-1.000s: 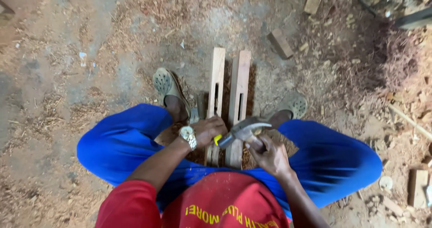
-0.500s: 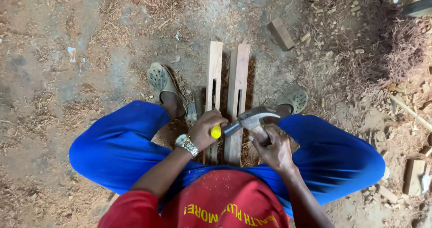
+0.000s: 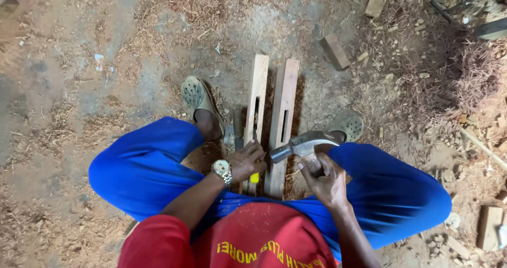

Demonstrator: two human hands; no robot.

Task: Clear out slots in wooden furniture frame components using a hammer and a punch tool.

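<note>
left hand (image 3: pixel 247 161) fisted on yellow-handled chisel (image 3: pixel 254 141) | right hand (image 3: pixel 323 179) gripping steel claw hammer (image 3: pixel 305 144) | slotted wooden slats (image 3: pixel 284 101)

No packages, labels, signs or screens are being shown; only yellow lettering is being seen on the red shirt (image 3: pixel 264 241), bottom centre.
</note>
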